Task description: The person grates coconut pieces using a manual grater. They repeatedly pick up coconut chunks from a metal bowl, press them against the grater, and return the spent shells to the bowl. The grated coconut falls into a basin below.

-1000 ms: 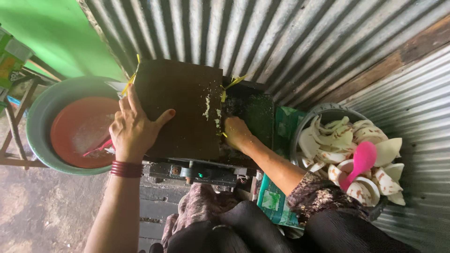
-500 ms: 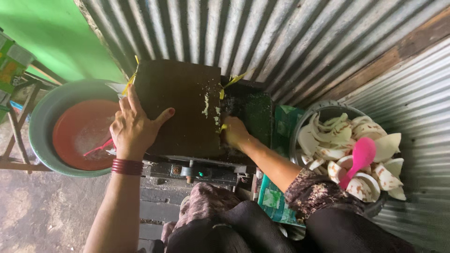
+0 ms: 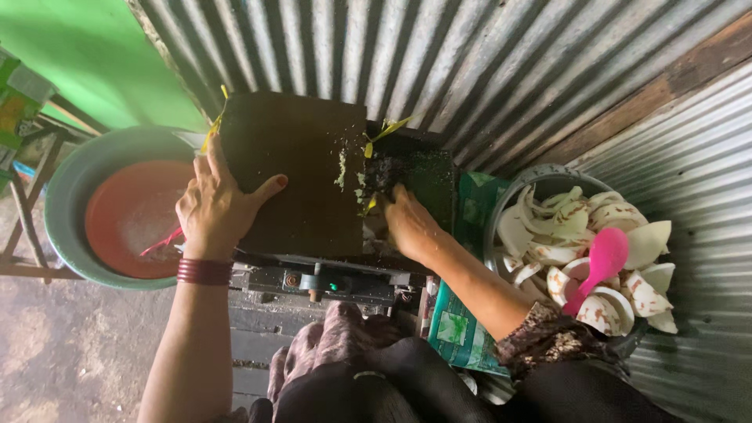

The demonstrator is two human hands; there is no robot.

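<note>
Corrugated metal wall [image 3: 439, 63] backs grater machine [image 3: 301, 168]; bowl of coconut pieces [image 3: 595, 243] beside.

One view only, from a camera worn on the person's head, looking steeply down along both forearms. It sits close: the left hand [image 3: 215, 207] and right hand [image 3: 407, 223] fill the middle of the frame, on the dark grating machine [image 3: 305, 172]. The corrugated metal wall [image 3: 470, 70] faces it at the top and right. The green basin [image 3: 70, 196] lies at the left edge, the bowl of coconut pieces [image 3: 540, 176] at the right. The person's lap closes the bottom edge.
</note>
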